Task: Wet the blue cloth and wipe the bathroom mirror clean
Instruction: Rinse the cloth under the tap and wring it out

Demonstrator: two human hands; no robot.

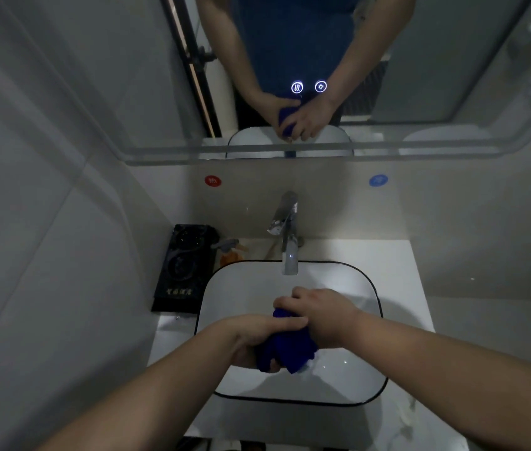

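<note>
Over the sink [244,288], the left hand [254,340] and right hand [322,315] both clench the blue cloth [290,349] tightly. The gold lettering on the black tray [181,275] is too blurred to read.

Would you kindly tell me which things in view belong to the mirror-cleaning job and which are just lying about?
For the job: blue cloth, gripped by left hand and right hand over the sink; faucet; mirror.
Lying about: black box left of the sink; orange bottle beside it; red sticker, blue sticker on the wall.
</note>
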